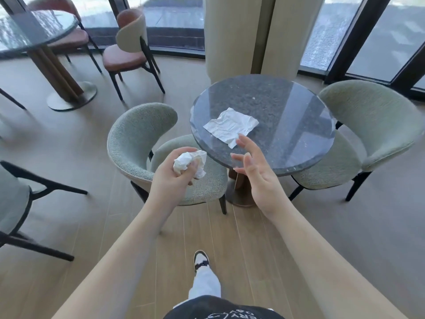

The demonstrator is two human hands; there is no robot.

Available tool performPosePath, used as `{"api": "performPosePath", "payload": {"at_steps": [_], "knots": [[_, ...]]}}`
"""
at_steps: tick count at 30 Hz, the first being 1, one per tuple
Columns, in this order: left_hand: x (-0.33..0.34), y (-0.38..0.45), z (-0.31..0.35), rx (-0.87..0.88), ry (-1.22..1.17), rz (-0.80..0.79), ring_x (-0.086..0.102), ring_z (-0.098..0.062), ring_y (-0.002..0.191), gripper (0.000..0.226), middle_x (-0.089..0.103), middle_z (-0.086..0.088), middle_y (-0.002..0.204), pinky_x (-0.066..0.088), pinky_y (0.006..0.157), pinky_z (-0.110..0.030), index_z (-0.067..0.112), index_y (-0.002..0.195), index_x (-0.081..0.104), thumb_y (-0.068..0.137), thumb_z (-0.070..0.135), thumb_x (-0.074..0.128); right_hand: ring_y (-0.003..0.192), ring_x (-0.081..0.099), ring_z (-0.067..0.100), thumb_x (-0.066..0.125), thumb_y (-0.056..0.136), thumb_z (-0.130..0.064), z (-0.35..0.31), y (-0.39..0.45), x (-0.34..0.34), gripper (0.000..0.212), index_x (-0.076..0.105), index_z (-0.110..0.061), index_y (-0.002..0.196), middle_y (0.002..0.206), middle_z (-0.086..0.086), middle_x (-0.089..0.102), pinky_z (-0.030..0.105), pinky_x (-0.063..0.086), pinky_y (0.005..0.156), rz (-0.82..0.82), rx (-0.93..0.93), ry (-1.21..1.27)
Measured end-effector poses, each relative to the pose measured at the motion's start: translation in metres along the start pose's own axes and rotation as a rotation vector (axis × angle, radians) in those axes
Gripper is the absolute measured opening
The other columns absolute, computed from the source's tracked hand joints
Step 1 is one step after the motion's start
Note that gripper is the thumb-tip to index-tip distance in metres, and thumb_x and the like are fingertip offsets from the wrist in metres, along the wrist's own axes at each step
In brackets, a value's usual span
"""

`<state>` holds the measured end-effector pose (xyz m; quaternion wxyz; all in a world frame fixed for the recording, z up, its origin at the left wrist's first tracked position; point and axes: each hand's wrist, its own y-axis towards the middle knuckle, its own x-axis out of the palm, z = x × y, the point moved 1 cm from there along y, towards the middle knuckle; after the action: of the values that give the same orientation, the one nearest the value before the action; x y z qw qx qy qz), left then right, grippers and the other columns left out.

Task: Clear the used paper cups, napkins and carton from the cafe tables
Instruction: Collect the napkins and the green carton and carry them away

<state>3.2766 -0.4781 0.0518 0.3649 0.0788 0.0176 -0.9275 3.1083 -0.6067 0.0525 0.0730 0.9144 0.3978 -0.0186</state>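
A flat, creased white napkin (230, 126) lies on the near left part of the round dark stone table (287, 116). My left hand (171, 178) grips a crumpled white napkin ball (189, 163) over the green chair, left of the table. My right hand (257, 173) is held out with fingers spread and straight, its fingertips just short of the flat napkin's near corner, holding nothing. No cups or carton show on this table.
A green upholstered chair (138, 143) stands left of the table and another green chair (377, 134) right of it. A pale column (248, 35) rises behind. At the far left stand a second round table (34, 28) and a brown chair (128, 47). My foot (201, 260) is on the wooden floor.
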Motion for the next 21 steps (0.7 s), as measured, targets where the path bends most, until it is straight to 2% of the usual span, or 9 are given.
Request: {"api": "performPosePath", "payload": {"at_steps": [4, 6, 8, 11, 13, 17, 19, 21], "knots": [[-0.006, 0.063, -0.003, -0.001, 0.035, 0.001, 0.061, 0.000, 0.068, 0.016, 0.071, 0.009, 0.091, 0.052, 0.062, -0.014, 0.022, 0.116, 0.071, 0.100, 0.018, 0.068, 0.131, 0.053, 0.001, 0.037, 0.096, -0.063, 0.012, 0.061, 0.006, 0.050, 0.040, -0.049, 0.144, 0.152, -0.021, 0.043, 0.021, 0.047, 0.103, 0.023, 0.012, -0.002], [-0.012, 0.094, -0.002, 0.000, 0.053, -0.001, 0.061, 0.002, 0.064, 0.017, 0.071, 0.006, 0.093, 0.049, 0.060, -0.011, 0.022, 0.116, 0.071, 0.100, 0.019, 0.069, 0.131, 0.053, 0.002, 0.037, 0.096, -0.063, 0.017, 0.092, 0.008, 0.049, 0.042, -0.049, 0.143, 0.154, -0.017, 0.042, 0.021, 0.048, 0.101, 0.034, 0.021, -0.002], [-0.016, 0.122, 0.000, 0.005, 0.061, -0.025, 0.061, -0.001, 0.065, 0.017, 0.072, 0.004, 0.092, 0.050, 0.062, -0.014, 0.024, 0.116, 0.071, 0.100, 0.021, 0.069, 0.130, 0.054, 0.001, 0.037, 0.097, -0.063, 0.026, 0.119, 0.006, 0.052, 0.042, -0.045, 0.146, 0.155, -0.015, 0.040, 0.019, 0.048, 0.098, 0.060, 0.038, -0.007], [-0.020, 0.158, -0.001, 0.007, 0.068, -0.040, 0.061, -0.001, 0.067, 0.016, 0.072, 0.014, 0.088, 0.051, 0.062, -0.016, 0.024, 0.116, 0.070, 0.100, 0.021, 0.068, 0.130, 0.054, 0.001, 0.035, 0.101, -0.056, 0.042, 0.153, 0.002, 0.052, 0.041, -0.038, 0.150, 0.155, -0.015, 0.041, 0.020, 0.048, 0.098, 0.090, 0.075, 0.006], [-0.019, 0.177, -0.004, -0.002, 0.063, -0.028, 0.061, -0.001, 0.066, 0.016, 0.072, 0.017, 0.088, 0.051, 0.061, -0.015, 0.025, 0.115, 0.071, 0.099, 0.022, 0.068, 0.129, 0.054, -0.001, 0.035, 0.102, -0.053, 0.051, 0.171, -0.002, 0.048, 0.042, -0.042, 0.148, 0.155, -0.016, 0.042, 0.020, 0.048, 0.098, 0.093, 0.092, 0.003], [-0.008, 0.208, -0.017, -0.041, 0.083, -0.026, 0.062, 0.001, 0.067, 0.017, 0.073, 0.004, 0.096, 0.053, 0.062, -0.016, 0.024, 0.116, 0.071, 0.100, 0.021, 0.067, 0.132, 0.052, 0.000, 0.037, 0.100, -0.056, 0.076, 0.206, -0.010, 0.038, 0.044, -0.053, 0.137, 0.154, -0.019, 0.043, 0.028, 0.045, 0.108, 0.078, 0.161, 0.015], [0.001, 0.221, -0.022, -0.060, 0.106, -0.021, 0.061, 0.003, 0.066, 0.017, 0.073, 0.008, 0.093, 0.052, 0.062, -0.015, 0.024, 0.116, 0.070, 0.100, 0.020, 0.067, 0.137, 0.048, 0.002, 0.040, 0.099, -0.058, 0.094, 0.226, -0.016, 0.039, 0.045, -0.050, 0.136, 0.153, -0.020, 0.044, 0.032, 0.040, 0.114, 0.059, 0.207, -0.010], [0.009, 0.232, -0.025, -0.089, 0.111, -0.004, 0.062, 0.002, 0.067, 0.018, 0.073, 0.011, 0.089, 0.054, 0.064, -0.017, 0.027, 0.116, 0.070, 0.100, 0.021, 0.068, 0.135, 0.044, -0.008, 0.041, 0.103, -0.053, 0.117, 0.243, -0.022, 0.039, 0.042, -0.046, 0.142, 0.151, -0.023, 0.043, 0.032, 0.035, 0.118, -0.005, 0.276, -0.065]]}}
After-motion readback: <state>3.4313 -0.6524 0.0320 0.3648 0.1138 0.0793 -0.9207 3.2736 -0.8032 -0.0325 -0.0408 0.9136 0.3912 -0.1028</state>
